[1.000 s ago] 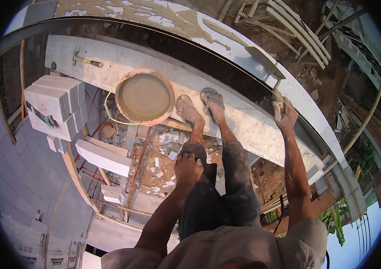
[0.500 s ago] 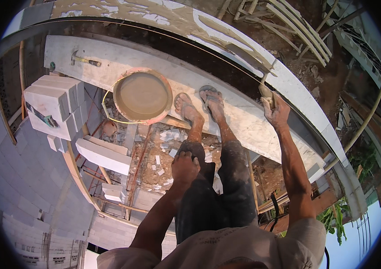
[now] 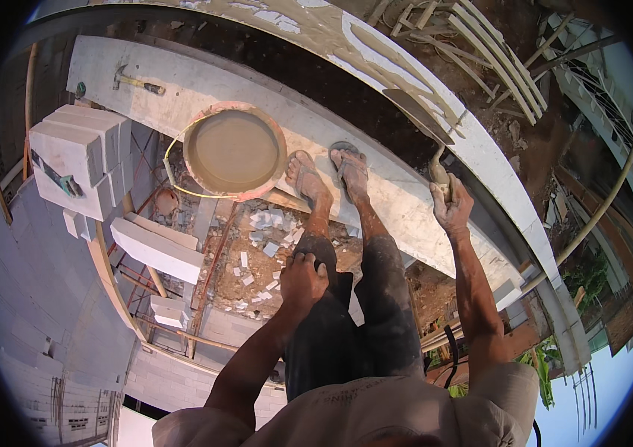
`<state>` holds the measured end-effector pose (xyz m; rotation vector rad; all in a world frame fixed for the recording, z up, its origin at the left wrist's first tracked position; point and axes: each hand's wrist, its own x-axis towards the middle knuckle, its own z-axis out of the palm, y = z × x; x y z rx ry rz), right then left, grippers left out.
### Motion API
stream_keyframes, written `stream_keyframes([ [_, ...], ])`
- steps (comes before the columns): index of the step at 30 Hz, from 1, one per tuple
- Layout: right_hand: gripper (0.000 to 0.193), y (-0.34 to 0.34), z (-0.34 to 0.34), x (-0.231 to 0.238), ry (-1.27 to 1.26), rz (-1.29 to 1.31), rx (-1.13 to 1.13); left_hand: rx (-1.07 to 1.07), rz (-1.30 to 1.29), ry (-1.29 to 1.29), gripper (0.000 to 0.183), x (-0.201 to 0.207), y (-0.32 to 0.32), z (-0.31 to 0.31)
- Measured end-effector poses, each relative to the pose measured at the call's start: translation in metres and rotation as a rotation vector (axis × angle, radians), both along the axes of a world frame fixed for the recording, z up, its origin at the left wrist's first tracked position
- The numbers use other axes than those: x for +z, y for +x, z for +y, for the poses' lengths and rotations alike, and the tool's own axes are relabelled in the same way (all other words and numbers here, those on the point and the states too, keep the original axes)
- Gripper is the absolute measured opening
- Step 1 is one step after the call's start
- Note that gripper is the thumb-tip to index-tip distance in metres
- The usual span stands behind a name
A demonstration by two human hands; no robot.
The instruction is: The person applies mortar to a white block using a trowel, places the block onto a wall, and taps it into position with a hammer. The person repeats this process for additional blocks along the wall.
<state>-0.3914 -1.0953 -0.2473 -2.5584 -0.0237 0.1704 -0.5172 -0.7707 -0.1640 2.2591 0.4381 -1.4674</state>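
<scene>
My right hand [image 3: 451, 203] is closed around the handle of a trowel [image 3: 419, 118]. Its long, flat metal blade lies along the near edge of a white block wall [image 3: 484, 149] whose top is partly coated with wet grey mortar [image 3: 376, 63]. My left hand [image 3: 304, 283] rests on my left knee, fingers draped over the dark trouser cloth, with no tool in it. Beyond the knee, left of my sandalled feet, stands a round bucket [image 3: 236, 151] of smooth grey mortar, its yellow handle hanging to one side.
I stand on a pale plank [image 3: 398, 212]. A hammer [image 3: 137, 81] lies at its far left. White blocks [image 3: 70, 160] are stacked at left, a green-handled hand tool [image 3: 59, 176] on top. Below the plank, rubble [image 3: 257, 253] shows among poles. Wooden slats [image 3: 499, 56] lie beyond the wall.
The view has shifted slightly. The trowel has turned, so more of its blade's face shows, and my right hand has drawn a little toward me. My left hand stays on the knee.
</scene>
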Motion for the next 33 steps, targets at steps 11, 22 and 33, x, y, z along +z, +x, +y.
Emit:
stream_keyframes([
  [11,0.039,0.019,0.302,-0.109,-0.097,0.503,0.597,0.198,-0.145,0.053,0.035,-0.005,-0.034,-0.014],
  [22,0.060,0.054,0.200,-0.063,0.547,1.297,0.256,0.170,-0.021,0.069,0.035,0.001,-0.011,-0.010],
  [33,0.045,0.065,-0.021,0.009,0.196,0.304,0.073,-0.106,-0.037,0.044,0.033,0.000,0.010,-0.014],
])
